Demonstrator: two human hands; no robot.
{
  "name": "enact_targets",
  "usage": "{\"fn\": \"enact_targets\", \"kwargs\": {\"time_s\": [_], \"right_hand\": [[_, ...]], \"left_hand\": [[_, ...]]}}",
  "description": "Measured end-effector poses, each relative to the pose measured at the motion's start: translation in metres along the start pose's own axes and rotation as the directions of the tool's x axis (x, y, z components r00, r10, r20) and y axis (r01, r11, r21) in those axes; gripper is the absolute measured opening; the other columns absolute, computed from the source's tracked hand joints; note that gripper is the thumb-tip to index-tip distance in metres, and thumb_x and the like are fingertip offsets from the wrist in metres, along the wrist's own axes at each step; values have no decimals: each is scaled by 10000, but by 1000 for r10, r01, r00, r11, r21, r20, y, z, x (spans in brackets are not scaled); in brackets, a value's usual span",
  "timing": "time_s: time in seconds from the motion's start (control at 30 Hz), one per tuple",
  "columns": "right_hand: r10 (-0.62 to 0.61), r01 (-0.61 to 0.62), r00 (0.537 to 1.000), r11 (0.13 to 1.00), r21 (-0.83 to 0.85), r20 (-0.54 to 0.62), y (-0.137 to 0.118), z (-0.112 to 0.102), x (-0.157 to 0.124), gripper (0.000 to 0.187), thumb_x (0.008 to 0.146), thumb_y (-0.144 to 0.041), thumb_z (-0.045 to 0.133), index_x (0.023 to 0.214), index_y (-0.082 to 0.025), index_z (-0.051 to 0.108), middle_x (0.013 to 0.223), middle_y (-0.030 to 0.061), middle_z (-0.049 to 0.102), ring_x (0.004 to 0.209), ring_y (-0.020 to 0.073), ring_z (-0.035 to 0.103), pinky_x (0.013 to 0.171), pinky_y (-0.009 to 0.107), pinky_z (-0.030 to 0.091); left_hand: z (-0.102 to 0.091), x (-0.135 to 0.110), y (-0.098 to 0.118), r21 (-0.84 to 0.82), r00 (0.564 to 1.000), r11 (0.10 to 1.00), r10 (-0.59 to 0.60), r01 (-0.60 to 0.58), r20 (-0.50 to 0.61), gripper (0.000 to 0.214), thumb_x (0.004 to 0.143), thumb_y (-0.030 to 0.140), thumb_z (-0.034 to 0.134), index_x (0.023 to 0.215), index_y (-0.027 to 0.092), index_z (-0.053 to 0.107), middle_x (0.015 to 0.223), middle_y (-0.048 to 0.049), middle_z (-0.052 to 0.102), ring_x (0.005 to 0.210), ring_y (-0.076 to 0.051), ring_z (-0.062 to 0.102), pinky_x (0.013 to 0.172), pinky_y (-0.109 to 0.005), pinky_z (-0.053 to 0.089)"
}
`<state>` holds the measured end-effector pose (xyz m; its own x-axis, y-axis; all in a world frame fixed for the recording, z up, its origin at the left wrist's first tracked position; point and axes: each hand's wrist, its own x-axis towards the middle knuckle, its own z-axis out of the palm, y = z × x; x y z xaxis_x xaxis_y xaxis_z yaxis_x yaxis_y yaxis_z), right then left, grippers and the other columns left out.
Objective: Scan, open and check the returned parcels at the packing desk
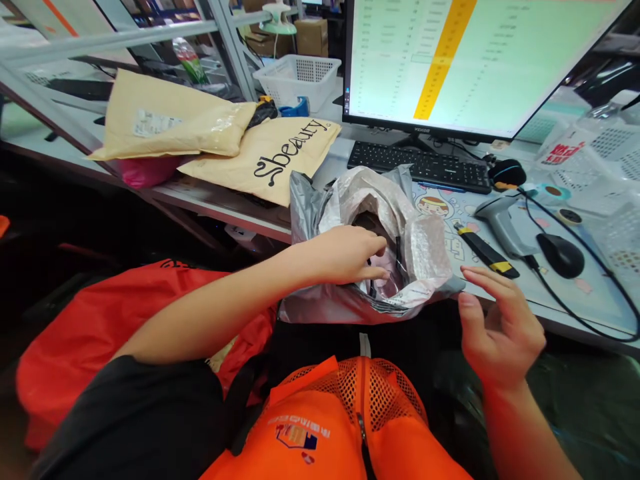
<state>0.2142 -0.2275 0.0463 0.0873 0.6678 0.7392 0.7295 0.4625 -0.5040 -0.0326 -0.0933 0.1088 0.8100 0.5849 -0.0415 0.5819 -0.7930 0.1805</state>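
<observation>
From my remote station I log the left hand (340,257) at the mouth of a silver bubble-lined mailer (417,260), which lies directly under its fingers (373,267) on the person's lap. Those fingers sit narrowly spread over the mailer's opening, and I cannot confirm whether they grip anything. The right hand (500,330) hovers in open air, just right of the mailer; its fingers (475,275) are curved wide and hold nothing. Ahead of these fingers, the desk edge runs close by, with a yellow-and-black utility knife (487,250) and a grey barcode scanner (503,223) lying on a cartoon desk mat (440,230). A black mouse (560,255) lies further right, and a black keyboard (420,167) sits beyond the left fingertips. The open room for moving is the gap between the two hands and the air above the mailer. (The working space is tight against the desk.) Two kraft padded mailers (170,117) lie well beyond the left hand. A dark object (370,223) inside the mailer is mostly shadowed, and I cannot identify it. The left fingertips partly block the opening.
</observation>
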Motion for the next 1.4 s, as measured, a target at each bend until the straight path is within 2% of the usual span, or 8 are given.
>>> {"fn": "enact_targets", "kwargs": {"time_s": [0.2,0.37,0.63,0.8,0.9,1.03,1.2,1.4], "right_hand": [[212,-210,965,977,-28,153,44,18,14,302,964,-318,609,1222,-194,706,1152,108,758,1057,257,714,972,439,559],[312,-305,890,949,-74,331,72,44,25,469,866,-385,586,1255,-142,682,1237,174,728,1090,307,691,966,471,544],[413,-423,855,905,-41,314,70,64,32,460,827,-435,568,1166,-161,715,1084,160,768,931,295,706,850,421,547],[525,-551,832,820,153,182,79,78,31,522,811,-561,611,1126,-155,702,1051,155,765,862,281,691,780,411,555],[543,-567,823,779,267,165,90,81,32,482,767,-536,663,1071,-164,705,1000,131,762,909,287,688,844,424,553],[541,-564,824,761,320,167,92,80,37,415,759,-477,674,1051,-184,707,1002,110,762,936,274,677,881,414,541],[512,-545,839,783,299,187,82,76,44,409,753,-502,651,999,-180,704,1023,124,756,918,276,649,812,396,524],[460,-465,885,881,89,70,79,63,54,282,812,-466,567,768,-192,618,718,34,632,697,185,493,650,317,377]], "left_hand": [[-3,7,14,-44,997,998,57,-54,60,375,921,490,690,1176,215,699,1147,-91,770,1026,-276,721,801,-358,514],[15,34,32,88,987,996,-28,14,157,650,832,569,683,1262,81,667,1257,-231,700,1115,-385,696,884,-444,561],[29,47,37,6,951,999,-53,54,304,1130,795,518,721,1661,31,183,1690,-288,271,1494,-507,378,1187,-564,409],[41,59,33,-315,993,948,-16,53,118,878,772,399,771,1529,75,466,1550,-233,521,1434,-471,472,1190,-571,411],[51,71,24,-635,996,771,-14,-46,-88,757,835,352,738,1487,61,485,1516,-217,571,1400,-369,548,1205,-464,426],[63,87,14,-792,974,585,-13,-175,-224,597,870,296,734,1384,49,559,1460,-206,625,1331,-299,612,1189,-393,440],[61,89,20,-777,959,619,-134,-114,-248,231,901,258,680,1058,91,704,1105,-122,771,1040,-270,700,963,-367,545],[15,47,31,-636,883,765,-226,-100,-411,149,924,267,646,836,152,678,769,-16,686,734,-178,611,733,-300,487]]}}
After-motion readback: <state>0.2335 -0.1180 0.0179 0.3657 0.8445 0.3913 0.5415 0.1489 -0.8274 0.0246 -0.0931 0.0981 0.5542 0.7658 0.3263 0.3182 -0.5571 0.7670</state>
